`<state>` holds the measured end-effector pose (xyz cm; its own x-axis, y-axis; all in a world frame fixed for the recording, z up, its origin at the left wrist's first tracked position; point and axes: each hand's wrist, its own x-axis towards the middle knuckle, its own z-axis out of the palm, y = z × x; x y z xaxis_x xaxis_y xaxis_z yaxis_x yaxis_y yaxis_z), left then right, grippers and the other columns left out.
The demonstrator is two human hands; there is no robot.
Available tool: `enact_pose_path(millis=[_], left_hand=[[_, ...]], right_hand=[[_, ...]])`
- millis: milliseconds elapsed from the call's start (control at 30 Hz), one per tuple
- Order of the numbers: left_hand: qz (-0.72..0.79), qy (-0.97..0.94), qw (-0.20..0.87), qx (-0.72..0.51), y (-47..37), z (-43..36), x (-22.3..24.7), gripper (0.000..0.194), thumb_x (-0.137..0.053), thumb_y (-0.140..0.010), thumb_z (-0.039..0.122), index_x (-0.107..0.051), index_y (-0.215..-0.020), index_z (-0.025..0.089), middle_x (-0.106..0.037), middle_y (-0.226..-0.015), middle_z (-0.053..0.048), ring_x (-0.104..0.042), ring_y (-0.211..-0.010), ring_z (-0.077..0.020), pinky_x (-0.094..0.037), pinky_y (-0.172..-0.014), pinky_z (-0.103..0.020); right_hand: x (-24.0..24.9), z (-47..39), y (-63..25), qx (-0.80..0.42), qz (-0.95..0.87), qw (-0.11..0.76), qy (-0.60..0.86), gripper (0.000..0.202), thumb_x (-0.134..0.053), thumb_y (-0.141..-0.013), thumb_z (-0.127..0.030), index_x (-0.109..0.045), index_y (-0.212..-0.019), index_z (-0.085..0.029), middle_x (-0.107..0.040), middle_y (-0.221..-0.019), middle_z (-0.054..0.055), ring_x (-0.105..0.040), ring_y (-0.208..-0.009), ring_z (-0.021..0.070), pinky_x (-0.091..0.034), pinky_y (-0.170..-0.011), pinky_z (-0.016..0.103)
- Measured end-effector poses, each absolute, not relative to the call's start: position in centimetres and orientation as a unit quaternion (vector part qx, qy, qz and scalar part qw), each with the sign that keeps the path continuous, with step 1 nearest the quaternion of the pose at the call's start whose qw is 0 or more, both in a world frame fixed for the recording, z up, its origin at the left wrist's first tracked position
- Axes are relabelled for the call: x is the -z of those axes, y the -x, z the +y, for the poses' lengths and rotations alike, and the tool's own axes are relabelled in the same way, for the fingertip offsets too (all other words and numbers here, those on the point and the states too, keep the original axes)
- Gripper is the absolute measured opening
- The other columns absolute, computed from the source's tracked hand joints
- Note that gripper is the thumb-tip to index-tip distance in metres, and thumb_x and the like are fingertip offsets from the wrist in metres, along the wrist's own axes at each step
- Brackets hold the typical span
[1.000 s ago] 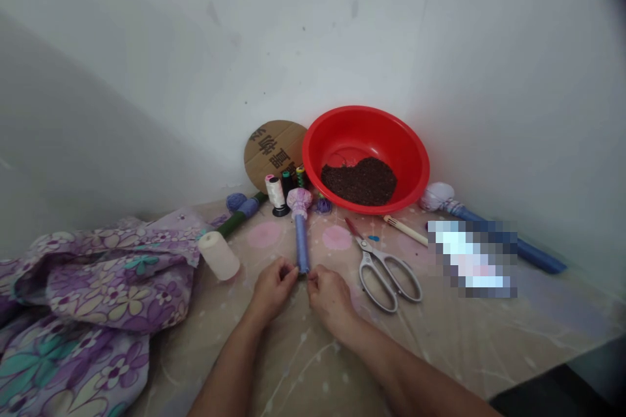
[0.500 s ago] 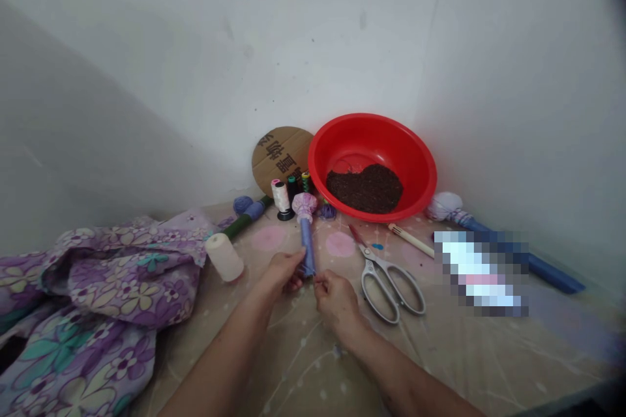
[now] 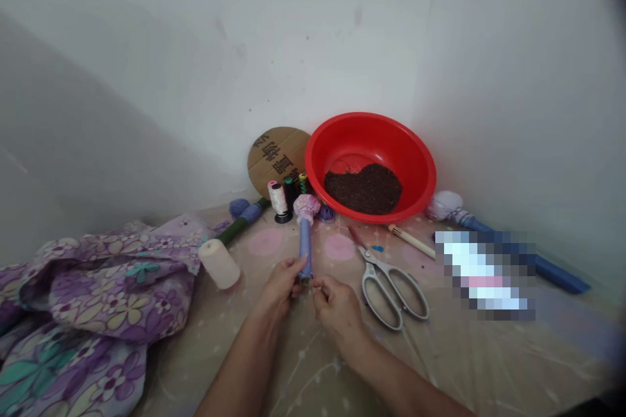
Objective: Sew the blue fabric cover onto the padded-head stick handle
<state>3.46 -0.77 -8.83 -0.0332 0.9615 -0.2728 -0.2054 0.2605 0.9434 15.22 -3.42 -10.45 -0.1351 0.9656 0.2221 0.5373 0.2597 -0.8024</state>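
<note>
A short stick wrapped in blue-purple cloth [image 3: 306, 238], with a round head of pink floral fabric [image 3: 307, 206], points away from me. My left hand [image 3: 284, 281] is closed around its near end, thumb on top. My right hand [image 3: 333, 300] pinches at that same end from the right; what lies between its fingertips is too small to make out. Scissors [image 3: 386, 283] with grey handles and a red blade lie open just right of my right hand. A white thread cone [image 3: 220, 264] rests on its side to the left of my hands.
Purple floral fabric [image 3: 112, 287] is heaped at the left. A red basin [image 3: 372, 124] holding dark grains stands behind, beside a cardboard disc [image 3: 267, 163] and several thread spools [image 3: 280, 202]. A longer blue wrapped stick [image 3: 557, 273] lies at the right, near a blurred patch.
Both hands and the stick's near end have shifted slightly down and toward me. The whole view has moved a little. My grips look the same.
</note>
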Motion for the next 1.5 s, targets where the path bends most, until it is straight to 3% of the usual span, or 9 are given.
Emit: enact_pose_path(millis=[200,500,700,1167,1500], left_hand=[[0.474,-0.334,0.642,-0.502,-3.0,-1.8,8.5,0.029,-0.062,-0.061,0.038,-0.048,-0.058,0.013,-0.044,-0.04,0.005,-0.028,-0.026,-0.0003,-0.012,-0.028,-0.015],[0.451,-0.325,0.596,-0.58,-3.5,-2.8,9.2,0.028,-0.062,-0.062,0.038,-0.052,-0.064,0.012,-0.056,-0.047,0.0,-0.038,-0.031,-0.0029,-0.019,-0.028,-0.014],[0.428,-0.316,0.571,-0.625,-3.8,-3.0,8.9,0.027,-0.064,-0.06,0.035,-0.049,-0.064,0.013,-0.053,-0.044,0.003,-0.039,-0.032,-0.0035,-0.02,-0.03,-0.014],[0.401,-0.344,0.554,-0.643,-3.5,-3.2,8.8,0.025,-0.058,-0.066,0.035,-0.049,-0.072,0.013,-0.055,-0.051,0.001,-0.037,-0.035,-0.0029,-0.021,-0.034,-0.015],[0.39,-0.325,0.552,-0.661,-3.4,-3.2,8.8,0.027,-0.06,-0.064,0.037,-0.05,-0.074,0.014,-0.056,-0.054,0.001,-0.037,-0.035,-0.0024,-0.022,-0.035,-0.015]], right_hand=[[10.3,-3.9,-15.2,-0.295,-0.698,0.391,0.523,0.022,-0.042,-0.069,-0.02,-0.063,-0.076,-0.019,-0.056,-0.051,-0.001,-0.044,-0.042,0.0096,-0.028,-0.041,0.018],[9.4,-4.5,-15.6,-0.288,-0.722,0.387,0.496,0.024,-0.041,-0.071,-0.023,-0.065,-0.073,-0.019,-0.059,-0.054,0.0,-0.046,-0.044,0.0103,-0.03,-0.042,0.019],[9.6,-4.5,-15.8,-0.314,-0.708,0.413,0.479,0.027,-0.042,-0.072,-0.024,-0.067,-0.08,-0.021,-0.061,-0.053,0.001,-0.05,-0.043,0.0116,-0.033,-0.04,0.019],[9.6,-4.8,-15.9,-0.346,-0.712,0.412,0.451,0.03,-0.042,-0.074,-0.022,-0.064,-0.093,-0.018,-0.066,-0.087,0.007,-0.061,-0.073,0.0185,-0.048,-0.064,0.027],[9.5,-5.0,-15.7,-0.345,-0.712,0.426,0.439,0.03,-0.042,-0.075,-0.022,-0.061,-0.098,-0.018,-0.066,-0.083,0.005,-0.061,-0.071,0.0181,-0.048,-0.063,0.028]])
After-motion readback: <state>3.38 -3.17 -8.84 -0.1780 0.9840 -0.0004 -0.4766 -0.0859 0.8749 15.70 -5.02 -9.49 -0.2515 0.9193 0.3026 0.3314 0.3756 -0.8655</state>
